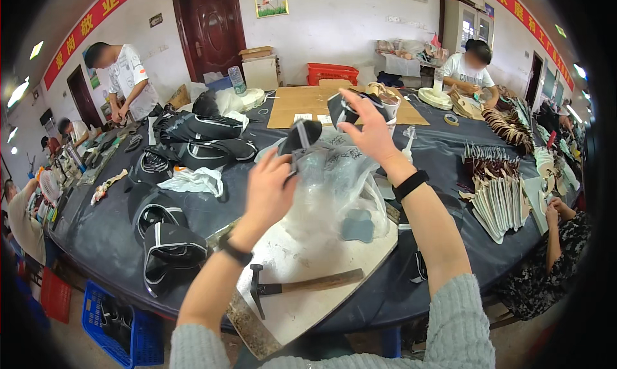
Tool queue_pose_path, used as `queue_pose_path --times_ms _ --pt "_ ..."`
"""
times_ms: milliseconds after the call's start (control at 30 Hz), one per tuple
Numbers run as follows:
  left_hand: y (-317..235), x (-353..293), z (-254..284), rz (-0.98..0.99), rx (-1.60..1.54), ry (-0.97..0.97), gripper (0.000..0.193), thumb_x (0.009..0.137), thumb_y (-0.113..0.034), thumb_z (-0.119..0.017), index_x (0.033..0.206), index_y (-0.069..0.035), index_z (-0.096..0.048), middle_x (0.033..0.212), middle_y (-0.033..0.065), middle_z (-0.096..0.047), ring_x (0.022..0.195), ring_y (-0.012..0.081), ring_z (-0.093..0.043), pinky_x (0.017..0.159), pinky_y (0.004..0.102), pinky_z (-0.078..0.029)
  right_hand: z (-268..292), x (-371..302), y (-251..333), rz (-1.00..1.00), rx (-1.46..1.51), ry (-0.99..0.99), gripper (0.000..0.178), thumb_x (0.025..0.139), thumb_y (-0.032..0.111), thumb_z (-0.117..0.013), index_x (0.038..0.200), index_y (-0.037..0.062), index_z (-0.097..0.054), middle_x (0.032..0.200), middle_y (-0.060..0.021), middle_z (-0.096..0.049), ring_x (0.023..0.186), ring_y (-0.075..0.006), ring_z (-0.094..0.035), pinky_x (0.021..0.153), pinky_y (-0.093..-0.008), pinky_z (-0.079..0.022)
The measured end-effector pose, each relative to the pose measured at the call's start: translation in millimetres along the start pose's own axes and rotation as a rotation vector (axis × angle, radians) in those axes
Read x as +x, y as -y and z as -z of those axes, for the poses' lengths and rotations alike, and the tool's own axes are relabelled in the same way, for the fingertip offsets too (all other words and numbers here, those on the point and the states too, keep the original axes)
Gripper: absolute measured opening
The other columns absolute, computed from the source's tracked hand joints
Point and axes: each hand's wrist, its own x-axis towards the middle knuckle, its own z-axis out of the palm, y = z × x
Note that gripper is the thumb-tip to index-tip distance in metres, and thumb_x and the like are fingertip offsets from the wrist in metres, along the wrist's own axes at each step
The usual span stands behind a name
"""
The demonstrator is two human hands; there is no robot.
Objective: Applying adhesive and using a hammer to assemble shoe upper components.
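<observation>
My left hand [270,186] is raised over the near part of the table, its fingers curled around the lower end of a black fabric shoe piece [303,135] with a grey strip. In my right hand [373,130], higher and farther out, a black shoe upper with white edging [342,110] is pinched between thumb and fingers. Beneath both hands a crumpled clear plastic bag [321,192] lies on a white board [308,250]; motion blurs part of it. Nearer me on that board rests a hammer [315,283] with a wooden handle, and a grey-blue flat piece [357,225] sits beside the bag.
Black shoe uppers [170,247] pile up on the left. A cardboard sheet [289,105] lies beyond my hands, near a white tub [390,104]. Stacked pale shoe pieces [498,208] stand right. Several people work around the table. A blue crate [144,337] stands on the floor.
</observation>
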Motion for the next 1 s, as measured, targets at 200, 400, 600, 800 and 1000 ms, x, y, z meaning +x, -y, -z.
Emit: queue_pose_path --times_ms 200,400,600,800,1000 --pt "-52 -39 134 0.055 0.114 0.122 0.020 0.072 -0.002 -0.070 0.078 0.004 -0.053 0.121 0.0184 -0.060 0.115 0.0384 -0.053 0.096 0.0447 -0.041 -53 -52 -48 -0.143 -0.064 0.619 0.071 0.072 0.010 -0.072 0.137 0.0115 -0.046 0.101 -0.0201 -0.063 0.096 -0.0370 -0.061 0.085 -0.0414 -0.048" --pt "-74 -100 198 0.395 -0.020 0.208 0.016 0.071 0.003 -0.068 0.083 0.006 -0.059 0.118 0.0206 -0.062 0.102 0.0352 -0.060 0.091 0.0382 -0.044 -63 -47 -24 -0.137 -0.224 0.455 0.079 0.074 0.028 -0.074 0.141 0.0092 -0.038 0.111 -0.0174 -0.059 0.104 -0.0350 -0.056 0.089 -0.0417 -0.046" --pt "-79 -114 206 0.446 -0.265 0.180 0.020 0.072 0.005 -0.064 0.090 0.010 -0.061 0.117 0.0198 -0.062 0.092 0.0154 -0.059 0.082 0.0261 -0.044 -34 -67 -4 -0.352 -0.242 0.153 0.078 0.088 0.041 -0.062 0.148 0.0051 -0.027 0.137 -0.0223 -0.043 0.128 -0.0375 -0.041 0.105 -0.0408 -0.034" --pt "-86 -152 238 0.632 -0.595 0.009 0.031 0.076 0.001 -0.062 0.105 0.013 -0.062 0.120 0.0178 -0.060 0.100 0.0141 -0.057 0.086 0.0259 -0.044 19 -180 116 -0.419 0.322 0.042 0.062 0.101 0.036 -0.032 0.149 -0.0025 -0.022 0.156 -0.0200 -0.019 0.145 -0.0292 -0.016 0.116 -0.0386 -0.012" --pt "-76 -172 242 0.594 -0.730 0.086 0.043 0.080 -0.003 -0.063 0.118 0.013 -0.056 0.126 0.0181 -0.057 0.107 0.0159 -0.056 0.091 0.0268 -0.043 47 -321 220 -0.676 -0.708 0.464 0.059 0.090 0.030 -0.056 0.136 -0.0048 -0.042 0.148 -0.0247 -0.031 0.139 -0.0421 -0.024 0.112 -0.0537 -0.018"
